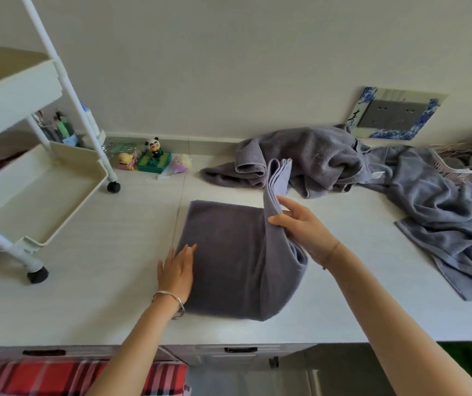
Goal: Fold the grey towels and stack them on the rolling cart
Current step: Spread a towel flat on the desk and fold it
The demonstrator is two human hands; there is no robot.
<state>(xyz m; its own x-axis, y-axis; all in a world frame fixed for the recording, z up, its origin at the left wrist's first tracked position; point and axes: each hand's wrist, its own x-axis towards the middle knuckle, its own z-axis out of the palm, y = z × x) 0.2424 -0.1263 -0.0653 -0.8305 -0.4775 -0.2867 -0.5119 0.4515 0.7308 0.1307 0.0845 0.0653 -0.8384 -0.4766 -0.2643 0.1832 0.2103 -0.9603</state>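
So the towel is lying half-folded in the middle of the table, dark grey, with its left part flat. The left hand is flat on the towel's left edge, fingers straight, just pressing it down. The right hand has fingers and thumb curled round the towel's right end and holds that end up off the table, layered edges sticking up. The cart stands well left of the towel, wheels on the table. Behind and right of the towel there's a crumpled pile of more grey towels, unfolded. A few little toys sit back-left of the towel, by the wall.
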